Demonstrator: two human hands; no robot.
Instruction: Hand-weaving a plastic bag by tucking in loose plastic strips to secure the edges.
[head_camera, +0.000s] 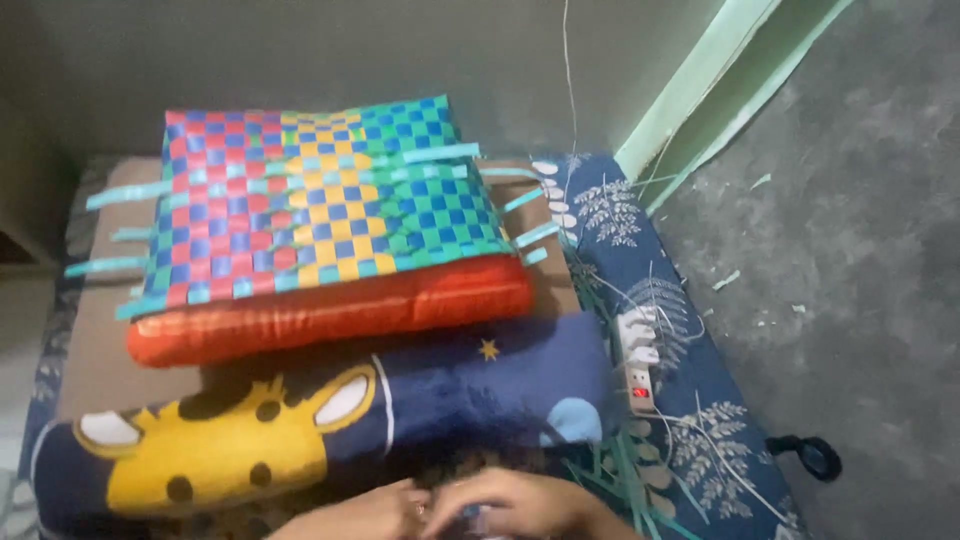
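- Your left hand (365, 512) and right hand (510, 503) meet at the frame's bottom edge, fingers curled together; I can't tell what they're gripping.
- Work steadily; the woven mat (310, 195) lies well ahead on the red cushion (330, 310).

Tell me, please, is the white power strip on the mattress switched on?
On: the power strip shows a red lit switch near its lower end, with white plugs seated above it.

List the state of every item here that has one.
Woven mat: unfinished, loose strips sticking out, lying on the red cushion.
Power strip: switch lit, plugs in.
Left hand: touching the right hand, fingers together.
Giraffe pillow: lying flat.
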